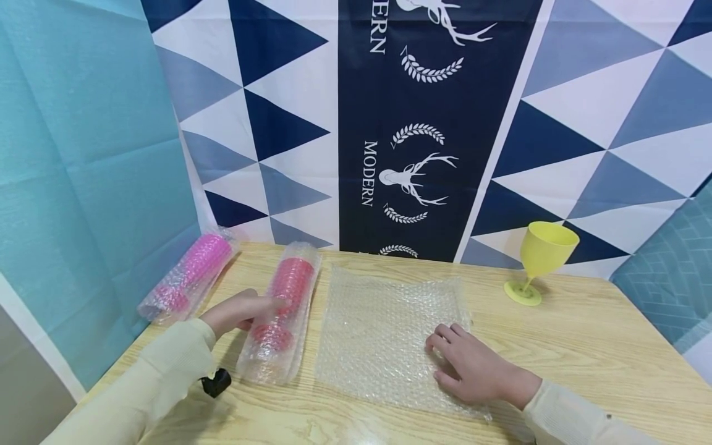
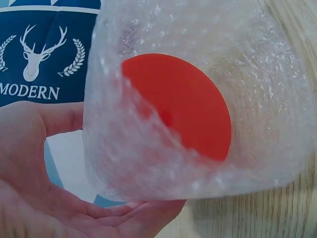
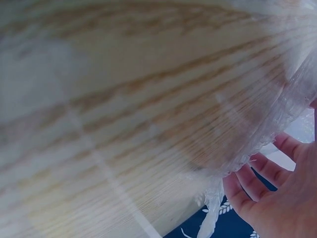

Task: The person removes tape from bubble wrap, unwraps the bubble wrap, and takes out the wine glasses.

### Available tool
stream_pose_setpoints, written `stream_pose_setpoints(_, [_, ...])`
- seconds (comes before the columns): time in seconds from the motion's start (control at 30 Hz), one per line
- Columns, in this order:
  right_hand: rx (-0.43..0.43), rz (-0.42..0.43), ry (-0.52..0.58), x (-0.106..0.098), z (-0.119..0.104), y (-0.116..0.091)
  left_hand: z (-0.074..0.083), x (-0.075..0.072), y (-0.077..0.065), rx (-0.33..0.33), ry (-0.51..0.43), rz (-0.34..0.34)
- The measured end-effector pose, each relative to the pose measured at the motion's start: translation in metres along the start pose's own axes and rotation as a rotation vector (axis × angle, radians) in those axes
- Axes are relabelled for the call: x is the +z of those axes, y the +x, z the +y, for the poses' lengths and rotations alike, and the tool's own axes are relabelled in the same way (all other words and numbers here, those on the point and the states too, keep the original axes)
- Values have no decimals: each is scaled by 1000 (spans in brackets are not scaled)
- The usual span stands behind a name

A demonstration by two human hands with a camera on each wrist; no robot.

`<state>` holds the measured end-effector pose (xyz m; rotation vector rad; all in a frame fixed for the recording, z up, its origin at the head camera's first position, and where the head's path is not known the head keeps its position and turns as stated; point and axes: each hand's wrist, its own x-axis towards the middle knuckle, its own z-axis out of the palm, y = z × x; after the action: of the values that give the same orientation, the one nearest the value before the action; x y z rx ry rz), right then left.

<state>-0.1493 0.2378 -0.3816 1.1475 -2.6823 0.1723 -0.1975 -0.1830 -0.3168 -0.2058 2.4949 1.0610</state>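
My left hand (image 1: 245, 309) holds a bubble-wrapped red goblet (image 1: 292, 284) from its left side; the goblet lies lengthwise on the table. In the left wrist view its round red base (image 2: 183, 109) shows through the wrap, with thumb and fingers on either side. A flat sheet of clear bubble wrap (image 1: 384, 327) is spread to the right of it. My right hand (image 1: 473, 364) rests on that sheet's right edge, fingers loosely bent. From the right wrist view, the fingertips touch the wrap's edge (image 3: 277, 129).
A bubble-wrapped pink goblet (image 1: 194, 266) lies at the far left, near the blue side curtain (image 1: 100, 154). At the back right of the wooden table (image 1: 584, 346) a bare yellow goblet (image 1: 545, 253) stands upright. A patterned cloth (image 1: 295, 123) hangs behind the table.
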Motion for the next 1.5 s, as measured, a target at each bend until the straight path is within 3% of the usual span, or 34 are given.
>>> stream_pose_setpoints(0.2, [1, -6, 2, 0, 0, 1, 1, 3, -2, 15, -40, 18])
stream_pose_setpoints(0.6, [-6, 1, 9, -1, 0, 0, 3, 3, -1, -9, 20, -12])
stream_pose_setpoints(0.9, [-9, 9, 2, 2, 2, -1, 3, 7, 0, 5, -39, -37])
stream_pose_setpoints(1.27, [-7, 18, 1, 3, 2, -2, 5, 5, 0, -23, -33, -14])
stream_pose_setpoints(1.5, [-5, 8, 3, 3, 2, -2, 8, 5, -4, -4, -65, -21])
